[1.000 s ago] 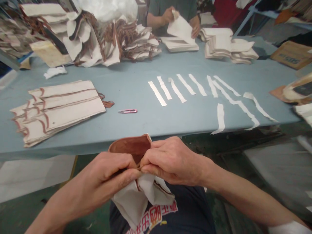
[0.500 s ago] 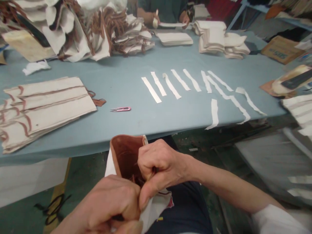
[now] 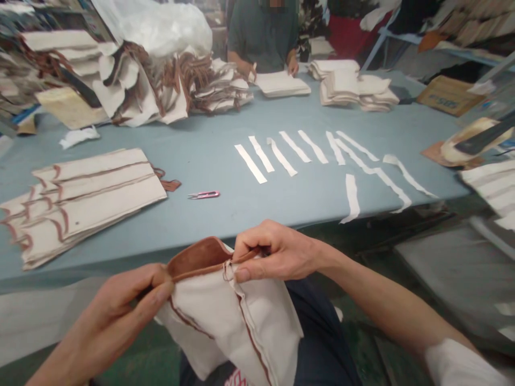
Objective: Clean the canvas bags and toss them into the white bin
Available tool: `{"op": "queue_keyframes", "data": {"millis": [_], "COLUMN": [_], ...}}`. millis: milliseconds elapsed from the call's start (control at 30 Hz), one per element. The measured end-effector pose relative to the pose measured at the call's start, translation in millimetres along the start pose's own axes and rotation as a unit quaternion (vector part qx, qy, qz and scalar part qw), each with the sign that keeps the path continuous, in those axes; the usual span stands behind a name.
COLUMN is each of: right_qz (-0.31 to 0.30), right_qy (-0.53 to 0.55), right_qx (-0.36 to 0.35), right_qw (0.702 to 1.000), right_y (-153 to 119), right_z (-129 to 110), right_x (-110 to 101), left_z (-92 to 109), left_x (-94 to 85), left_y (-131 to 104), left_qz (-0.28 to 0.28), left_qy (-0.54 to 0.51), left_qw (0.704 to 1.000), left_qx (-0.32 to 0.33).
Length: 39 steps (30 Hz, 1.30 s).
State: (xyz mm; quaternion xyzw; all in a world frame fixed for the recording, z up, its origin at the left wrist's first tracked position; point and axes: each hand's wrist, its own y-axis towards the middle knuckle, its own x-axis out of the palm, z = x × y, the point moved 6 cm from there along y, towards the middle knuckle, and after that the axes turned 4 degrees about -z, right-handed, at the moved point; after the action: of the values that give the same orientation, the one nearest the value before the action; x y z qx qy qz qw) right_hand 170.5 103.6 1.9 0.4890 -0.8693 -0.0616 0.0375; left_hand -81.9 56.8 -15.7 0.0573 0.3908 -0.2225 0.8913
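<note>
A cream fabric piece (image 3: 201, 311), pouch-like, with a brown lining and brown-edged seams, hangs over my lap below the table's front edge. My left hand (image 3: 137, 305) pinches its upper rim at the left corner. Farther right along the same rim, my right hand (image 3: 273, 252) grips the edge where a seam with a bunched end meets it. Between the hands the rim is stretched, and the brown lining (image 3: 201, 254) shows behind it. On the table in front lies a pair of pink-handled thread snips (image 3: 205, 195), touched by neither hand.
Several white strips (image 3: 287, 155) lie on the blue-green table (image 3: 193, 230). A stack of sewn cream pieces (image 3: 100, 187) is at left, with a large heap (image 3: 148, 91) behind. Across the table a person (image 3: 263, 37) handles a cream stack (image 3: 281, 84). A cardboard box (image 3: 448, 96) sits at right.
My hands have moved apart, the left one outward, spreading the rim. The fabric piece now shows its cream, seamed outside toward me. The view has tilted up slightly.
</note>
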Motion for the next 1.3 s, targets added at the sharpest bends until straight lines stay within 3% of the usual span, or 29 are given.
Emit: {"op": "queue_keyframes", "data": {"millis": [100, 200, 400, 533, 700, 900, 1000, 1133, 1200, 1300], "right_qz": [0.011, 0.01, -0.016, -0.004, 0.036, 0.042, 0.074, 0.152, 0.178, 0.189], "right_qy": [0.016, 0.012, 0.008, -0.021, -0.046, -0.08, -0.146, -0.27, -0.292, -0.259], "right_qx": [-0.001, -0.003, -0.018, -0.025, -0.013, 0.014, -0.043, -0.137, -0.134, -0.081], "right_qw": [1.0, 1.0, 1.0, 0.999, 0.998, 0.996, 0.986, 0.941, 0.93, 0.944], "right_y": [5, 4, 3, 2, -1, 2, 1, -7, -9, -7], "right_z": [-1, 0, -7, -10, -3, 11, 1, -23, -29, -28], "right_x": [0, 2, 11, 10, 4, 2, 1, 5, 10, 16], "left_z": [6, 20, 82, 105, 97, 91, 86, 82, 80, 79], "left_x": [0.1, 3.5, 2.4, 5.0, 11.3, 16.0, 15.5, 13.9, 14.3, 15.9], "left_y": [10, 18, 39, 47, 50, 55, 56, 53, 51, 48], "left_qz": [0.02, 0.002, -0.01, -0.032, -0.032, -0.074, -0.094, -0.095, -0.091, -0.08], "left_qy": [-0.017, -0.054, -0.086, -0.07, -0.069, -0.118, -0.141, -0.163, -0.16, -0.139], "left_qw": [0.999, 0.998, 0.978, 0.973, 0.987, 0.985, 0.982, 0.98, 0.982, 0.987], "left_qx": [0.021, 0.043, 0.188, 0.216, 0.143, 0.098, 0.08, 0.061, 0.047, 0.032]}}
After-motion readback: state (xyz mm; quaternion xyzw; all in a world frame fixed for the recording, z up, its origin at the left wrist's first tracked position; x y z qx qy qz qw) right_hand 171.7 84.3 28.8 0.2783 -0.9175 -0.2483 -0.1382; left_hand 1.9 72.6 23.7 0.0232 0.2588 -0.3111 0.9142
